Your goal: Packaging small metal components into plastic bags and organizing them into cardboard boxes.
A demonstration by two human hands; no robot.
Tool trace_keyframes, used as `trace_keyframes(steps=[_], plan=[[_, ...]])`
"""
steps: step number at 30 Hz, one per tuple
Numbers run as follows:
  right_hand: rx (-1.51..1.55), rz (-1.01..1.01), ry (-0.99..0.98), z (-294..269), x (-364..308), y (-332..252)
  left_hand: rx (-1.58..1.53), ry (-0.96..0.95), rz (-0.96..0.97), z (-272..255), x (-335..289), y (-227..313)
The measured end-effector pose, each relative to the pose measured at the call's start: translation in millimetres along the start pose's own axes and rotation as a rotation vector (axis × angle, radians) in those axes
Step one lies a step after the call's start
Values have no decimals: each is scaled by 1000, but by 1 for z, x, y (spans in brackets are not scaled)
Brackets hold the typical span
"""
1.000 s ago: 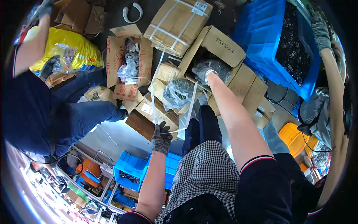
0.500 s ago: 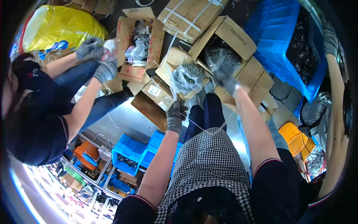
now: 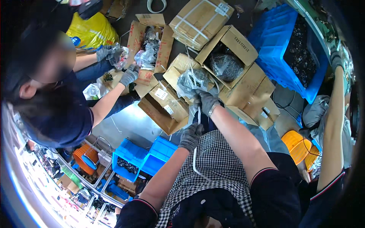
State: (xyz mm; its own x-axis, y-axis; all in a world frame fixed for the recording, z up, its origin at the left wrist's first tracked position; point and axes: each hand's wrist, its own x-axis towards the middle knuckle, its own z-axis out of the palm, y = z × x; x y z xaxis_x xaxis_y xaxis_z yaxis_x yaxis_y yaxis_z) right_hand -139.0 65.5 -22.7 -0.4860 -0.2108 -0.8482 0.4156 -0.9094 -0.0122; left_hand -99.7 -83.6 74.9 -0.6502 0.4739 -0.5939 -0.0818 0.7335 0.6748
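A white plastic strap [image 3: 195, 161] runs down in front of my checkered apron, its lower end curling over the cloth. My left hand [image 3: 190, 137], in a grey glove, is closed around this strap. Higher up, my gloved right hand [image 3: 208, 102] pinches the strap, close to the near edge of a clear bag [image 3: 191, 80] of dark parts. That bag sits in an open cardboard box [image 3: 178, 64]. Just beyond, another open carton [image 3: 237, 42] holds a second clear bag [image 3: 226, 67] of dark parts. An opened, tilted carton [image 3: 156, 114] lies left of my hands.
At left, a co-worker's gloved hands [image 3: 130, 75] handle a clear bag [image 3: 120, 57] beside an open box [image 3: 135, 36]. A strapped carton [image 3: 201, 19] stands at the back. Blue crates [image 3: 270, 41] with dark parts stand right and lower left. Another person's arm [image 3: 330, 125] reaches along the right.
My right hand has come from the far carton back toward me, onto the strap. My left hand has moved nearer and slightly right. The co-worker has leaned further in.
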Motion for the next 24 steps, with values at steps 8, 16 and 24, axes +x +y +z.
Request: trace_keyframes(steps=[8,16,24], plan=[[9,-215,188,-8,-30,-17,99,-120,49,3,-21,7],[-497,-358,325,-75,-57,-96,2,-302,325,48,-32,13],[-1837,-393,663,-66,-105,-168,-225,-330,72,90,23,34]])
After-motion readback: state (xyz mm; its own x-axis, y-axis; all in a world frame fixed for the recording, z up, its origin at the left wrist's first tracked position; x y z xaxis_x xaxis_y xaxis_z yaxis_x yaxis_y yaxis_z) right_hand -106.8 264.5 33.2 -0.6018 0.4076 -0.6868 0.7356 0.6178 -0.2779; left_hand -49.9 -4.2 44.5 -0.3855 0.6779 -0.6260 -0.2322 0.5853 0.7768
